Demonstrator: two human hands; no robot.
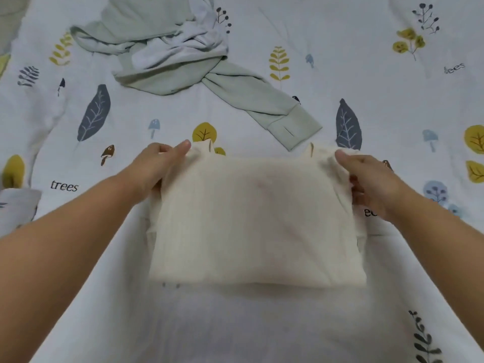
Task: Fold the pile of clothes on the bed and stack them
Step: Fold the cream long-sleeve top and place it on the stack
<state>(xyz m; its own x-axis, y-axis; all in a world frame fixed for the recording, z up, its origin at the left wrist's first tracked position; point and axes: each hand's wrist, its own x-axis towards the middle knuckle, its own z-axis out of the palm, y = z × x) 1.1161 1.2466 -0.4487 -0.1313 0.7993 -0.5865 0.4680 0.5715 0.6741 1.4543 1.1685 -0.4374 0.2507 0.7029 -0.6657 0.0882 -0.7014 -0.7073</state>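
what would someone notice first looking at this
The cream garment in the middle of the bed, with the left hand and right hand gripping its far corners. Behind it, at the upper left, a crumpled pale green top trails one sleeve toward the centre across the leaf-print sheet.

2 hands [157, 166] [374, 184], 1 cream garment [256, 221], 1 green garment [162, 45], 1 bedsheet [366, 61].

A home bedroom is indicated: whole view is filled by a bed [366, 61] w/ a soft sheet printed w/ leaves, mushrooms & the word "trees"; household clothes, e.g. a pale green top [167, 48], are seen lying loose on it.
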